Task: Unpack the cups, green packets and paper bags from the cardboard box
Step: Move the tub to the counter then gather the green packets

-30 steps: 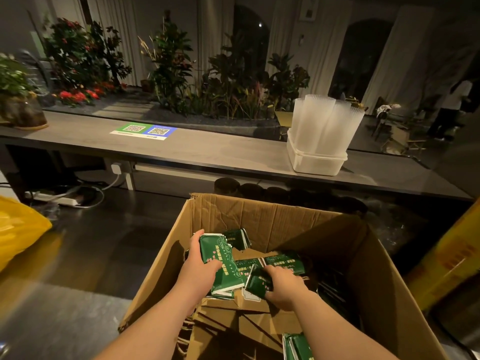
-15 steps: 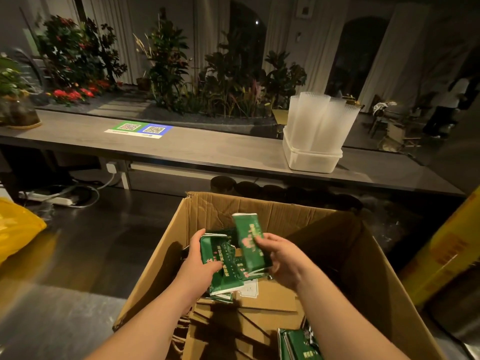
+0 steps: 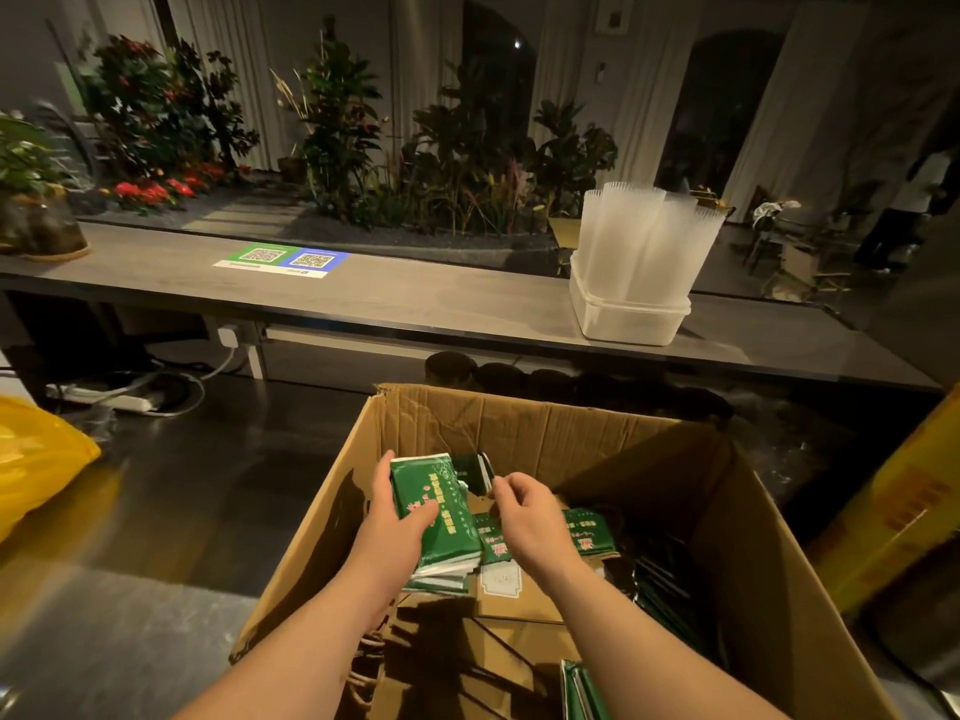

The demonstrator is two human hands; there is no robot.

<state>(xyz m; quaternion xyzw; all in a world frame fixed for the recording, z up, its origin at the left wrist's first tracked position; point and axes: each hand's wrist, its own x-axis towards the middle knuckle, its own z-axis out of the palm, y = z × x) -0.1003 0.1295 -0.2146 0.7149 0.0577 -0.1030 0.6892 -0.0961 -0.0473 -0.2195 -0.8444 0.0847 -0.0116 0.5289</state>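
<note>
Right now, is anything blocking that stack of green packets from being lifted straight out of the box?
Nothing visible does. The left hand grips the stack of green packets inside the cardboard box, whose top is open above it. The right hand is beside the stack, not over it.

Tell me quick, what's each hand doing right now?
Left hand: holds a stack of packets.
Right hand: fingers curled; grip cannot be told.
</note>
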